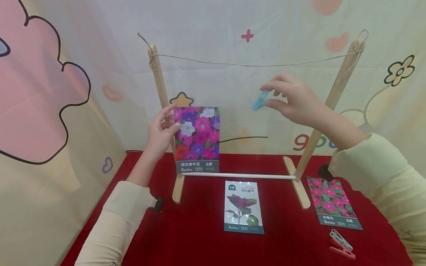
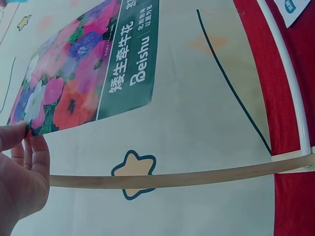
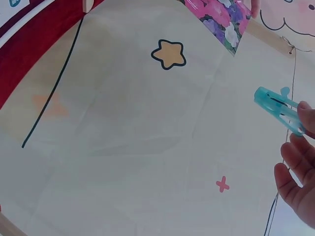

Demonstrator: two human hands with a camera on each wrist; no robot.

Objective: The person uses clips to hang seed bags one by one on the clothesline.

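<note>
My left hand pinches the left edge of a seed packet printed with pink, purple, white and red flowers. The packet is held upright in front of the left post, below the string. In the left wrist view the thumb lies on the face of the packet at its corner. My right hand pinches a translucent blue clothespin between thumb and fingers, below the string and right of the packet. The right wrist view shows the clothespin by its ends, with the string behind it.
A wooden frame with a left post, right post and white crossbar stands on the red cloth. A purple-leaf packet lies in front. At right lie a pink-flower packet, a white clothespin and a red clothespin.
</note>
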